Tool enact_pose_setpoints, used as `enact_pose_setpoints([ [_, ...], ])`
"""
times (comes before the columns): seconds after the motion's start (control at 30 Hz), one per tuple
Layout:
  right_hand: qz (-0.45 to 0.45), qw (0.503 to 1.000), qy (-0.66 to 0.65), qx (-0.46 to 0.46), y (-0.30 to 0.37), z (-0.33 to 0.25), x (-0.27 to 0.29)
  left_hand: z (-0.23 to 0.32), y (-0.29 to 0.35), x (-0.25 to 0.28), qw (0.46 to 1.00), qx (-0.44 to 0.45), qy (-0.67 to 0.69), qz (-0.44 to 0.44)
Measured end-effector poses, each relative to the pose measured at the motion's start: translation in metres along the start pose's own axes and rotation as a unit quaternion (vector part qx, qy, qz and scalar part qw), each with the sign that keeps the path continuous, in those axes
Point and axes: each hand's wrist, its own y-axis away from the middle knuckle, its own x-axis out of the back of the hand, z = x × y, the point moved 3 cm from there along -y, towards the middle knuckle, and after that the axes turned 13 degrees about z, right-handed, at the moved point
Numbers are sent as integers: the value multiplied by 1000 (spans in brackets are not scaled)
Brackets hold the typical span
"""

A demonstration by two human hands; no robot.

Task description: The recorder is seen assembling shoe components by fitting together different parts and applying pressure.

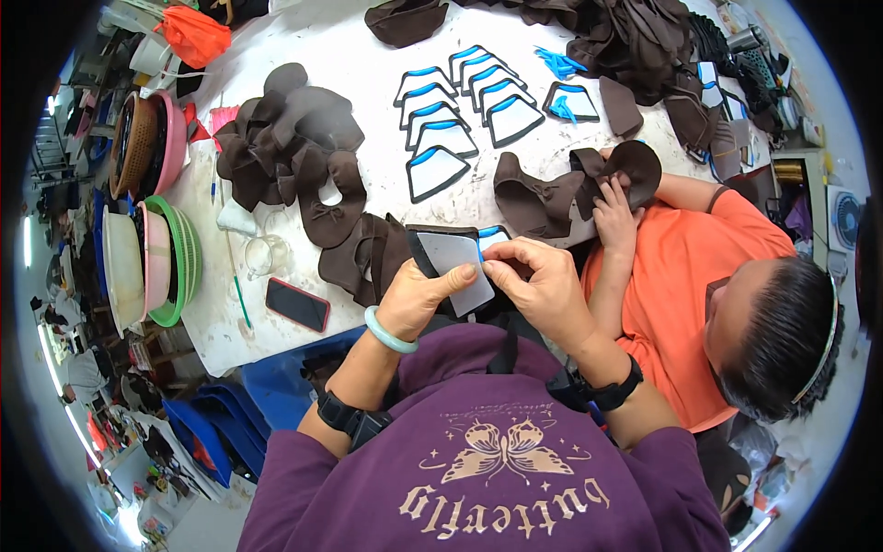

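Fingers on panel, phone, co-worker (alongside)

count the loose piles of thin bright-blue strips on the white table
2: one pile lies on the white table near the dark brown fabric heap; the nearer pile lies on a black-edged white panel. Others may be hidden.

Looks like fabric-goods workshop: heaped brown fabric pieces and rows of dark-edged white panels across counter in upper half, plastic basins at left.
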Motion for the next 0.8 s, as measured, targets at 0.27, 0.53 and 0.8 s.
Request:
enact_pose_setpoints([
  [0.27, -13, 998, -61, -19, 5, 9, -1, 1, 4, 0, 1000, 5, -21, -10],
  [0.53, 25, 997, -4, 67, 4, 3, 3, 9, 8, -6, 994, -40, -105, 6],
  [0.8, 12, 999, -48, 4, 4, 14, 3, 9, 12, -7, 995, -47, -92, -2],
])
